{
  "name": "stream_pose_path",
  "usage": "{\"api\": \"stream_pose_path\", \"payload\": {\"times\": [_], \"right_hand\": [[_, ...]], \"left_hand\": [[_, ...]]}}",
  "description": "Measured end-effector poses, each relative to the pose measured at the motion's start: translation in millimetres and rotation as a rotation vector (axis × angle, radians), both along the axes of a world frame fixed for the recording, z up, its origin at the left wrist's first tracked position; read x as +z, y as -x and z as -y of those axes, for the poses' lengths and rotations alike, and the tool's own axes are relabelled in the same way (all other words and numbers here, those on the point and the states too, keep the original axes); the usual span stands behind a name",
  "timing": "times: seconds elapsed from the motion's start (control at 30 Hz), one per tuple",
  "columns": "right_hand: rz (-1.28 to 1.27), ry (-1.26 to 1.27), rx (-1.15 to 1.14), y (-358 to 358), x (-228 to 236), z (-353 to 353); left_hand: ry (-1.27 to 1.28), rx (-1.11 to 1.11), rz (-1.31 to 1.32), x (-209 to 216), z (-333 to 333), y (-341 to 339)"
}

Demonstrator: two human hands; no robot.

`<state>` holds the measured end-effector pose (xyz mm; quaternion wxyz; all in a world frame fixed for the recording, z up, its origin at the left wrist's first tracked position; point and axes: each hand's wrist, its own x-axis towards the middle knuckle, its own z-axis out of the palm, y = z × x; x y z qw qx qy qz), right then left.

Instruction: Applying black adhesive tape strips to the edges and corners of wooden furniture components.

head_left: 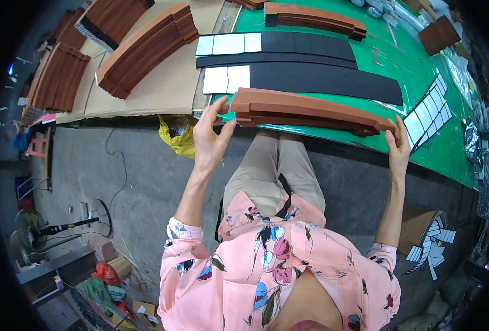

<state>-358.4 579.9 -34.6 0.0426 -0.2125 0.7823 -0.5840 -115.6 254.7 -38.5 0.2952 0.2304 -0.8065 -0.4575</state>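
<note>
A reddish-brown wooden moulding (305,108) with stepped edges lies level along the near edge of the green table, held between my two hands. My left hand (212,137) grips its left end, thumb below and fingers behind. At the opposite end, my right hand (399,148) pinches the tip between thumb and fingers. Just behind the moulding is a long black strip (321,78) with white backing at its left end. Farther back lie more black strips (310,48), partly white too. Beside my right hand rests a sheet of white-backed pieces (427,117) with dark gaps.
Cardboard (161,94) covers the left table, bearing a large curved moulding (150,49) and stacked mouldings (59,77). Another moulding (316,21) lies at the back of the green surface (388,49). A yellow bag (177,138) hangs below. At lower right stands a bin (418,229) of white scraps.
</note>
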Motion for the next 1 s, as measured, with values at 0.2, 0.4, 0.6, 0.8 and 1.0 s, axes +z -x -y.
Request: {"api": "stream_pose_path", "payload": {"times": [0.2, 0.4, 0.6, 0.8, 1.0], "right_hand": [[-0.021, -0.095, 0.018, 14, 5, -4], [-0.014, -0.116, 0.020, 31, 9, 2], [0.104, -0.085, -0.004, 36, -9, -4], [0.119, -0.081, 0.000, 38, -5, 2], [0.179, -0.164, 0.049, 42, -3, -3]], "left_hand": [[0.124, 0.057, -0.048, 13, 5, 8], [0.293, 0.005, -0.066, 19, 13, 25], [0.089, -0.078, -0.052, 12, 26, 32], [0.156, -0.021, -0.093, 15, 28, 36], [0.123, -0.068, -0.009, 13, 34, 33]]}}
